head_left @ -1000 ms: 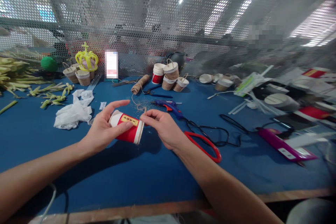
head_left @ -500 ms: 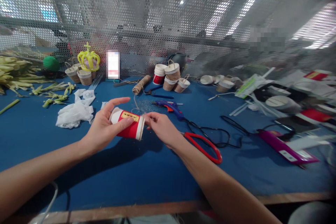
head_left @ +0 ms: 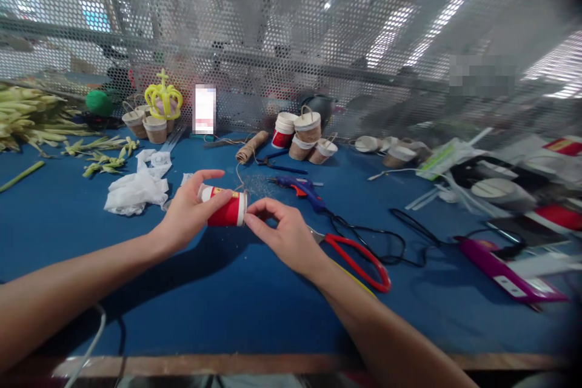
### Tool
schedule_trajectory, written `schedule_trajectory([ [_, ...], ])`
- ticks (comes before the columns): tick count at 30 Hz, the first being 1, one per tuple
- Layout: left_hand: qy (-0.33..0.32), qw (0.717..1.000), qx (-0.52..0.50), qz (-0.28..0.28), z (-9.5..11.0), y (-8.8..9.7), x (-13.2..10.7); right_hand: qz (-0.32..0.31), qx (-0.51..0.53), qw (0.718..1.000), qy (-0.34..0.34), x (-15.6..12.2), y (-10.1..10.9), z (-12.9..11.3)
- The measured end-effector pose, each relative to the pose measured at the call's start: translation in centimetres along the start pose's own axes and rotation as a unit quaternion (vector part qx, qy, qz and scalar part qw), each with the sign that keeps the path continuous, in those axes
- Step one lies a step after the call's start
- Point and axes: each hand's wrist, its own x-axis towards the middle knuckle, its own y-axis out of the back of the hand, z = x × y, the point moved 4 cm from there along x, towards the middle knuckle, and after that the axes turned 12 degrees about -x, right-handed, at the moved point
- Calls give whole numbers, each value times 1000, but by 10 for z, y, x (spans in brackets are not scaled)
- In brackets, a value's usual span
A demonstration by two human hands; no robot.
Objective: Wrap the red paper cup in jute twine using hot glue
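Note:
A red and white paper cup (head_left: 226,211) lies on its side in the air above the blue table, with my left hand (head_left: 188,209) wrapped round its base end. The thumb lies along the cup's side and the index finger sticks out above it. At the cup's rim, my right hand (head_left: 277,227) has thumb and fingertips drawn together against the edge. Thin brown twine (head_left: 240,177) runs from a roll of twine (head_left: 251,147) down to the rim, where a strand lies along the edge. The fingertips partly hide the strand there.
A blue glue gun (head_left: 302,190) with a black cord and red-handled scissors (head_left: 359,264) lie right of my hands. White crumpled cloth (head_left: 136,191) is to the left. Small twine-wrapped cups (head_left: 308,127) stand behind, before a perforated metal screen (head_left: 254,24). A purple power strip (head_left: 491,267) lies far right.
The cup has turned about its length, so its gold label has rolled up toward the top. My right thumb has come down against the rim. The view has shifted slightly left.

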Motion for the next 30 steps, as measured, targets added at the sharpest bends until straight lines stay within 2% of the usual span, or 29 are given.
schedule_trajectory([
  [8, -9, 1000, 23, -4, -1, 0, -1, -4, -11, 1000, -6, -1, -2, 2],
  [13, 6, 999, -25, -22, 0, -1, -1, 10, -26, 999, 26, -1, -1, 0],
  [16, 44, 993, -95, -53, 5, -2, 2, 43, -65, 994, 81, -2, 0, -2],
  [19, 95, 983, -132, -81, 9, -1, 5, 94, -124, 971, 180, -5, 3, -8],
  [22, 81, 983, -137, -96, 12, 1, 7, 113, -154, 951, 244, -8, 6, -13],
  [24, 35, 987, -127, -93, 15, 2, 6, 113, -130, 960, 220, -6, 10, -11],
  [28, -38, 992, -73, -97, 21, 1, -1, 135, -38, 988, 68, 0, 19, 3],
  [30, -55, 992, -35, -111, 22, -2, -6, 133, -8, 991, 26, 2, 20, 8],
])
